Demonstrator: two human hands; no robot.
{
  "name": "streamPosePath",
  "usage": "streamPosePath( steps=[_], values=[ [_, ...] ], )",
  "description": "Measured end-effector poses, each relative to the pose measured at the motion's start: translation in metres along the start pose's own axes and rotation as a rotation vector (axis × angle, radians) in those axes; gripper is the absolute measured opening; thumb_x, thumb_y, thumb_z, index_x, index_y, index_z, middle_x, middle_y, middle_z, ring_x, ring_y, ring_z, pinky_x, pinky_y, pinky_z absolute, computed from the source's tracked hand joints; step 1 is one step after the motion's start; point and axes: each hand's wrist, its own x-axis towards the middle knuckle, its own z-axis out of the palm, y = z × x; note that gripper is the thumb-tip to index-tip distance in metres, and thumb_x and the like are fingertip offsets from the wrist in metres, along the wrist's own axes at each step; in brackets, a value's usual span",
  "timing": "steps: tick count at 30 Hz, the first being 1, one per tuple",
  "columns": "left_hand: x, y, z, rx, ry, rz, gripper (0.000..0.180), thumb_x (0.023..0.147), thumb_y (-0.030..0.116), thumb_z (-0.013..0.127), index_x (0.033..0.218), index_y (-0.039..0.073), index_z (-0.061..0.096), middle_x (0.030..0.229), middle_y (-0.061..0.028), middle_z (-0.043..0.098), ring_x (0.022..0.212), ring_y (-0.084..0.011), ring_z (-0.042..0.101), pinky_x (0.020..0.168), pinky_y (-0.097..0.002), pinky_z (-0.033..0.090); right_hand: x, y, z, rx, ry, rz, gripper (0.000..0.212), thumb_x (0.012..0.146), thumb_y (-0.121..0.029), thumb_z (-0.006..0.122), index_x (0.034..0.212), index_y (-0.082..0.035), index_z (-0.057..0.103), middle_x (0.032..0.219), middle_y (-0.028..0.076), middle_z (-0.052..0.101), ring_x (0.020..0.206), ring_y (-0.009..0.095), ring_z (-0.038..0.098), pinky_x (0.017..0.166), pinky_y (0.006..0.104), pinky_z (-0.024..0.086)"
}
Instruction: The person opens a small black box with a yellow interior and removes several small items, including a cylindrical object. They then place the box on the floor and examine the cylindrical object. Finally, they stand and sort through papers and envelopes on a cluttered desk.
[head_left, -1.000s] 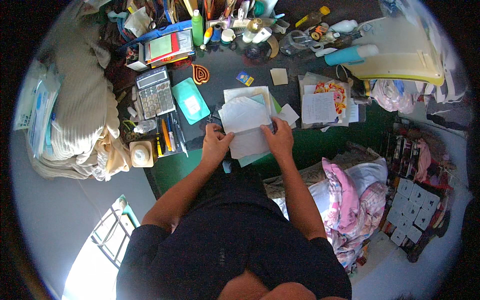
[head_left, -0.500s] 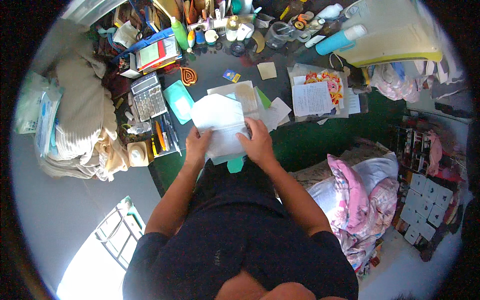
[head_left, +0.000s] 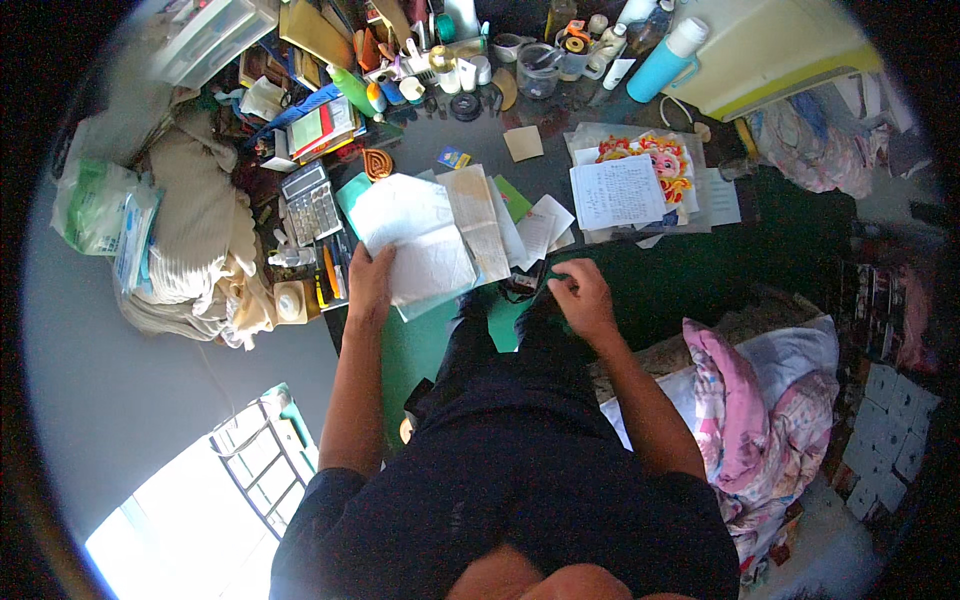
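A large white creased sheet of paper (head_left: 412,235) lies spread over the near edge of the desk. My left hand (head_left: 371,275) grips it by its left edge, thumb on top. Beside the sheet is a brownish printed paper (head_left: 477,225), and several smaller white papers (head_left: 540,228) fan out further right with a green piece (head_left: 513,200) among them. My right hand (head_left: 583,297) hovers off the desk's front edge, right of the papers. Its fingers are loosely curled with the thumb apart, and nothing shows in them.
A calculator (head_left: 311,203) and pens (head_left: 331,272) lie left of the papers. To the right is a handwritten page (head_left: 617,196) on a plastic sleeve. Bottles and jars crowd the back, with a blue flask (head_left: 667,68). Pink bedding (head_left: 730,420) is at my right.
My right hand has let go of the white sheet and moved right. The sheet has shifted left with my left hand, and the brownish paper beside it shows more.
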Motion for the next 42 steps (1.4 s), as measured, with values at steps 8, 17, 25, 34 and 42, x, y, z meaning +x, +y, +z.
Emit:
streamPosePath(
  steps=[8,17,25,34,42],
  values=[
    [0.042,0.009,0.044,0.244,0.098,0.087,0.039,0.088,0.02,0.074,0.117,-0.005,0.066,0.101,-0.0166,0.073,0.09,-0.0229,0.071,0.08,-0.0393,0.057,-0.034,0.044,-0.055,-0.071,0.041,0.169,0.025,0.09,-0.016,0.077,0.111,-0.004,0.07,0.112,0.014,0.063,0.092,0.029,0.067,0.081,0.0406,0.056],
    [0.05,0.007,0.049,0.439,0.284,0.195,0.029,0.083,0.018,0.078,0.098,-0.004,0.064,0.09,-0.012,0.071,0.081,-0.0168,0.064,0.073,-0.0355,0.053,-0.043,0.056,-0.068,-0.034,0.036,0.209,0.025,0.091,-0.019,0.076,0.109,-0.002,0.07,0.113,0.016,0.064,0.1,0.031,0.067,0.084,0.041,0.057],
    [0.035,0.002,0.012,-0.087,0.152,0.092,0.046,0.092,0.005,0.071,0.135,-0.005,0.058,0.123,-0.0154,0.069,0.105,-0.0266,0.067,0.093,-0.0395,0.054,-0.026,0.052,-0.057,0.08,-0.088,0.257,0.035,0.093,-0.022,0.077,0.119,-0.001,0.069,0.118,0.017,0.066,0.101,0.03,0.07,0.09,0.0409,0.058],
    [-0.021,-0.005,0.012,-0.446,0.072,-0.056,0.05,0.096,-0.006,0.061,0.145,-0.002,0.05,0.131,-0.0173,0.067,0.117,-0.0323,0.069,0.103,-0.0456,0.058,-0.004,0.042,-0.016,0.648,-0.478,0.445,0.065,0.094,-0.028,0.082,0.141,0.007,0.053,0.131,0.021,0.065,0.122,0.028,0.065,0.104,0.0404,0.054],
    [-0.05,0.003,0.044,-0.531,-0.123,-0.125,0.046,0.095,-0.001,0.067,0.139,-0.002,0.055,0.125,-0.0161,0.07,0.111,-0.0292,0.072,0.099,-0.0443,0.06,0.015,0.019,-0.019,0.656,-0.438,0.313,0.071,0.098,-0.035,0.076,0.148,0.007,0.047,0.144,0.024,0.058,0.134,0.033,0.058,0.112,0.0433,0.048]
  ],
)
